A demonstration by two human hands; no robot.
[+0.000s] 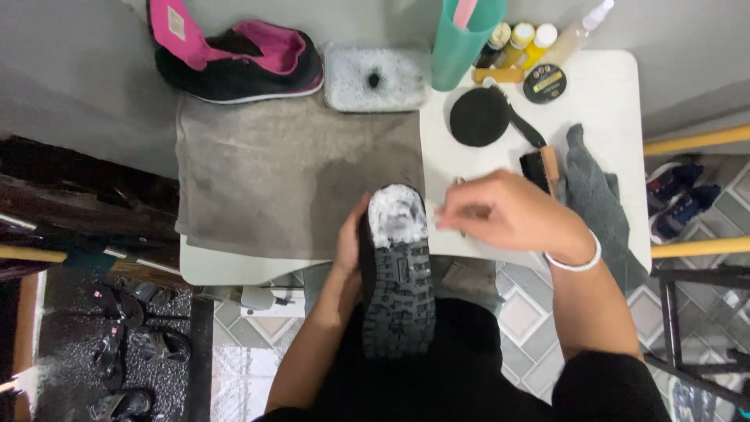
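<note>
My left hand (349,244) grips a black shoe (397,289) from its left side, sole turned up, heel toward my lap. White foam covers the toe end of the sole (396,215). My right hand (508,212) is closed on a small brush whose pale bristle end (436,220) touches the right edge of the foamy toe. A white bracelet (574,262) circles my right wrist. The brush itself is mostly hidden inside my fingers.
A grey towel (289,176) covers the left of the white table (609,109). At the back stand the matching black-and-pink shoe (234,59), a foamy tray (375,78), a teal cup (462,39), bottles (539,39), a tin (544,83). Brushes (539,166) and a grey cloth (598,195) lie right.
</note>
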